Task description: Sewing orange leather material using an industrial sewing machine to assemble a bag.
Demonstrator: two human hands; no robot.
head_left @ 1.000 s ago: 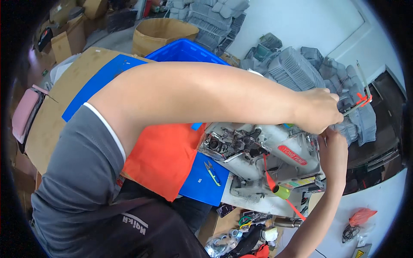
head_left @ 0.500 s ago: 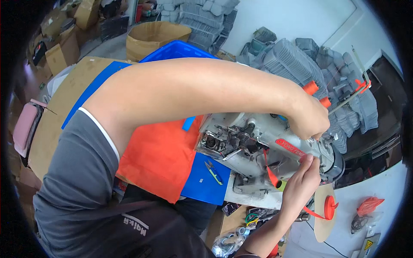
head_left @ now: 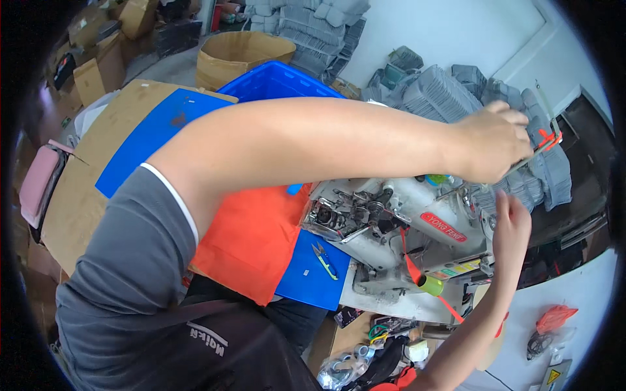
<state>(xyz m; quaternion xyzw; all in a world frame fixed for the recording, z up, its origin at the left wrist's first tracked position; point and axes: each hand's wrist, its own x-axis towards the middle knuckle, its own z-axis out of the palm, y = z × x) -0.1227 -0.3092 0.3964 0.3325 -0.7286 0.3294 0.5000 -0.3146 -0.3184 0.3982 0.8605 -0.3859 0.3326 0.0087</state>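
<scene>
My left hand [head_left: 494,144] is stretched over the sewing machine [head_left: 417,208], above its far right end. Its fingers curl over; whatever they hold is hidden behind the hand. Just below it, my right hand [head_left: 513,225] is raised beside the machine's right end, thumb and fingertips together. Anything between them is too small to make out. An orange ribbon [head_left: 409,260] runs down from the machine's needle area through a yellow-green tube [head_left: 430,285]. Orange fabric [head_left: 251,244] lies to the left of the machine, partly under my left arm.
Small snips [head_left: 324,260] lie on the blue board [head_left: 306,287]. Behind my arm stand a blue crate [head_left: 277,81] and a cardboard box [head_left: 244,52]. Stacked grey plastic trays [head_left: 437,91] fill the back. A metal thread stand [head_left: 554,127] rises at the far right.
Both hands have moved up and to the right, away from the machine's top. The orange thread spools seen before are now covered by my left hand.
</scene>
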